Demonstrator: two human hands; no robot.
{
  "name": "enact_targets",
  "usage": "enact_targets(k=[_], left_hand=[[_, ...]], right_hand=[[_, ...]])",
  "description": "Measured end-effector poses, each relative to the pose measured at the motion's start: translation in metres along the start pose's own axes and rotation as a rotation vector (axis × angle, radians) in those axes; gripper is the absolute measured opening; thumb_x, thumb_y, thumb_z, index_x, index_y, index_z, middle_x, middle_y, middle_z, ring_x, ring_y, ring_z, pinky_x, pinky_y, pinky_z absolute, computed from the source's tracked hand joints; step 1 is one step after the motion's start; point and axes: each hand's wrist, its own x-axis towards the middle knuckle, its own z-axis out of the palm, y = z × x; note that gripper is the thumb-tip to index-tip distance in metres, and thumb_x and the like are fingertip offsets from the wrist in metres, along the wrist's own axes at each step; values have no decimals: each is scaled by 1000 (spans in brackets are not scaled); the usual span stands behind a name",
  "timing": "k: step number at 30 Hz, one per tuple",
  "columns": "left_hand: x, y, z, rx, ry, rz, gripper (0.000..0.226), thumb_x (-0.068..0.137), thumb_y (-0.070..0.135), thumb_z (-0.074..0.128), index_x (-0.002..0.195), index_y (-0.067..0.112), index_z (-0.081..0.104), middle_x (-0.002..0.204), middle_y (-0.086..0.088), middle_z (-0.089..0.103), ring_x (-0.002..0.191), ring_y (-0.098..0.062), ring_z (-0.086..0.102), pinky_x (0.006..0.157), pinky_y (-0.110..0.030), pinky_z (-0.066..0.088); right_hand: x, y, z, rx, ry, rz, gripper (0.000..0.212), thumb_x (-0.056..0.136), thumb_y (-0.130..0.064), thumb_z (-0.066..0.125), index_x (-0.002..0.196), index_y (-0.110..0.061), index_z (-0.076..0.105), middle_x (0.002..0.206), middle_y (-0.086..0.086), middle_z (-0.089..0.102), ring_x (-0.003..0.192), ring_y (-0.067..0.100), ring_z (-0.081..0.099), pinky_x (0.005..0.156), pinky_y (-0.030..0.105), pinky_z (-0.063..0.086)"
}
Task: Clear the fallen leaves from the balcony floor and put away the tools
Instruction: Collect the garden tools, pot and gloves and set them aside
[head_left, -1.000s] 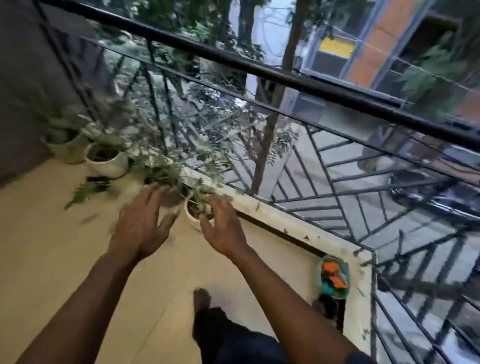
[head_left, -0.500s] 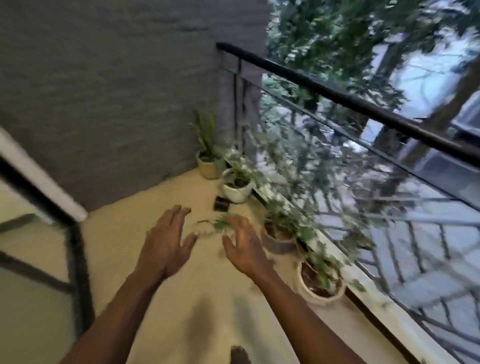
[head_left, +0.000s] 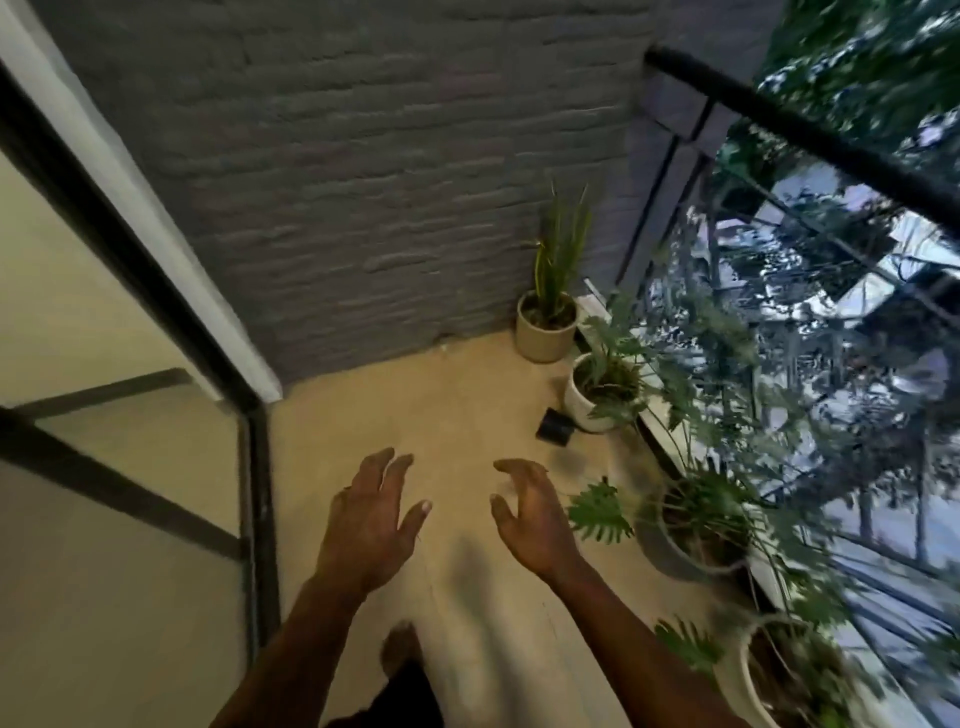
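The left hand (head_left: 371, 525) and right hand (head_left: 530, 514) are held spread, empty. A leaf (head_left: 597, 512) is seen at the balcony floor (head_left: 457, 395) railing edge; clearing is judged unfinished.

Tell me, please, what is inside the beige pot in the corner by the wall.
The beige pot holds a plant with long, narrow, upright leaves. Dark filling, probably soil, shows just below the rim; the pot's wall hides everything lower down.

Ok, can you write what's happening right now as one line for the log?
left hand: open, empty | right hand: open, empty | both over balcony floor | potted plants along railing | no tool held
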Motion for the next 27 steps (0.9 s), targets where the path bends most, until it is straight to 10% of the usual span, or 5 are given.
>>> enact_targets(k=[9,17,21,27], left_hand=[[144,-66,-22,123,-97,99,80,95,64,49,160,22,32,173,-12,15,159,-36,15,119,-59,34],[296,-74,9,114,-188,274,81,92,68,35,157,19,37,171,-13,20,158,-35,18,113,-58,38],[371,-70,37,81,-232,254,84,99,62,47,165,18,18,174,-10,6,161,-31,9,117,-57,33],[466,-70,78,7,-329,233,93,95,52,61,166,15,13,173,-13,14,159,-35,16,115,-56,36]], right_hand=[[130,-33,15,-17,44,195,54,96,-31,67,146,-23,49,148,6,48,135,25,48,111,43,45],[218,18,10,-4,70,426,59,96,-34,71,148,-18,49,146,9,48,122,23,57,93,22,43],[277,67,16,-5,21,527,57,97,-25,68,149,-13,48,147,18,47,130,34,54,109,36,44],[352,126,29,144,-26,835,60,92,-24,76,144,-10,50,131,25,58,114,38,64,94,39,53]])
